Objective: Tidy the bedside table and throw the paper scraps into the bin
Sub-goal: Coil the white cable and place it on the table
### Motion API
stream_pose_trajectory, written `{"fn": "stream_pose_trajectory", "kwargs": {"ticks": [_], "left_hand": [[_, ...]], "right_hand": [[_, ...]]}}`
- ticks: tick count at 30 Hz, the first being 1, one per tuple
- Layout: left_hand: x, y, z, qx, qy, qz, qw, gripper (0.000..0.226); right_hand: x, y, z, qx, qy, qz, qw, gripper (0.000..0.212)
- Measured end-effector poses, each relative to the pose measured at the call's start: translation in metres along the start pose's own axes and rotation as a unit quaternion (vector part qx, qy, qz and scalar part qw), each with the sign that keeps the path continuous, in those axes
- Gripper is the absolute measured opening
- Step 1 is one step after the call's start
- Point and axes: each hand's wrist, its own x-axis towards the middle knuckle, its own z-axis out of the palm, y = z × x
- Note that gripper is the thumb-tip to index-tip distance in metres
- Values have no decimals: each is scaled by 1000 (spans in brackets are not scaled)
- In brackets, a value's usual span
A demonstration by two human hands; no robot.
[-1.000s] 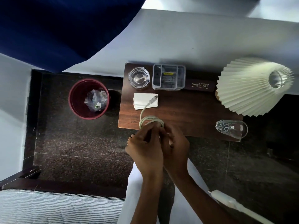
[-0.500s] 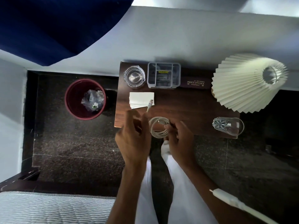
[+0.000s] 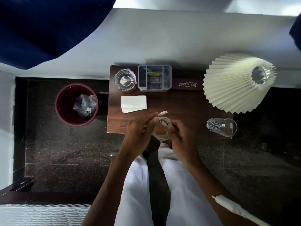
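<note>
A single wide-angle camera, worn on the person's head, looks almost straight down on the bedside table (image 3: pixel 187 108) from close above. The wall lies far, the bin (image 3: pixel 65 105) left, the lamp shade (image 3: pixel 228 84) right, and the person's legs (image 3: pixel 135 193) nearest.

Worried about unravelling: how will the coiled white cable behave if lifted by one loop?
Likely floppy: the cable hangs in loose loops between left hand and right hand. Its plug end sticks out untucked, so the coil may spring open.
</note>
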Motion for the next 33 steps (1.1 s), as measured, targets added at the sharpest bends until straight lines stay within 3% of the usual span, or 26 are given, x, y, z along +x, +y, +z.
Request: {"fn": "stream_pose_trajectory", "kwargs": {"ticks": [3, 9, 12, 23, 28, 33], "left_hand": [[10, 1, 10, -17, -30, -33, 999, 40], [39, -2, 32, 61, -36, -39, 997, 17], [51, 2, 40, 72, -45, -60, 995, 18], [78, 4, 46, 45, -149, -103, 982, 23], [84, 6, 44, 54, -147, -116, 981, 31], [79, 4, 43, 66, -115, -96, 987, 21]], "right_hand": [[10, 7, -6, -44, 10, -31, 999, 36], [30, 19, -17, -147, 77, -79, 983, 21], [38, 23, -20, -185, 102, -72, 975, 14], [51, 27, -19, -136, 108, -98, 980, 21], [55, 28, -22, -129, 84, -104, 983, 27], [57, 28, -22, -108, 80, -83, 987, 20]]}}
